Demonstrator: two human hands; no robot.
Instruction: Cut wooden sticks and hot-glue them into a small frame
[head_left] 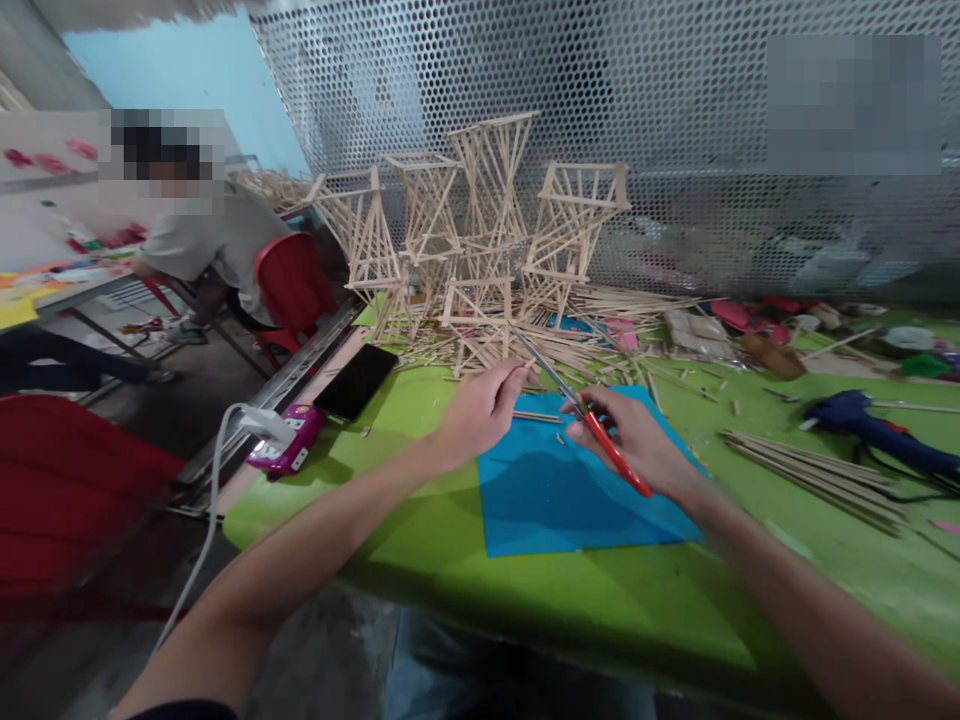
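My right hand (637, 435) grips scissors (611, 450) with red handles, their metal blades pointing up and left toward the stick pile. My left hand (480, 412) is closed in a pinch beside the blades. A short end of a thin wooden stick (531, 368) shows at its fingertips, mostly hidden by the fingers. Beneath both hands lies a blue sheet (577, 500), with a few stick pieces (536, 416) on it. Just beyond stand several lattice towers (491, 170) built of thin sticks, amid a heap of loose sticks (465, 350).
A black phone (356, 383) and a purple power socket (289, 440) with a white plug lie on the green table (420, 520) at left. On the right are a stick bundle (817, 478) and a blue glue gun (885, 430). Behind rises a perforated metal panel (675, 90). A person (217, 240) sits far left.
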